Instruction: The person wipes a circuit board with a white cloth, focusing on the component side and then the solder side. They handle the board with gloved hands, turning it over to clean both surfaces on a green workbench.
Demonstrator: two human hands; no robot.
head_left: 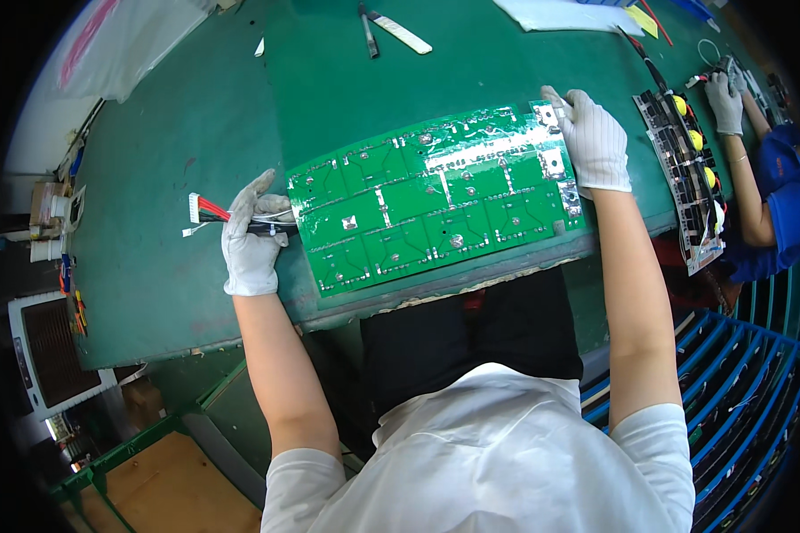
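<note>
A large green circuit board (409, 209) lies between my hands, its soldered side up, over the near edge of the green bench. My left hand (253, 240), in a pale glove, is closed around a bundle of wires at the board's left end. A white connector (195, 209) on red and black wires sticks out to the left of that hand. My gloved right hand (593, 138) grips the board's upper right corner, with fingers bent over the edge by the silvery metal pads (551, 164). The board's underside is hidden.
Tweezers (370, 35) and a white-handled tool (400, 32) lie on the bench (187, 293) beyond the board. To the right stands another board with yellow parts (695, 140), near a co-worker's gloved hand (725, 102). A blue rack (747, 391) holding boards is at lower right.
</note>
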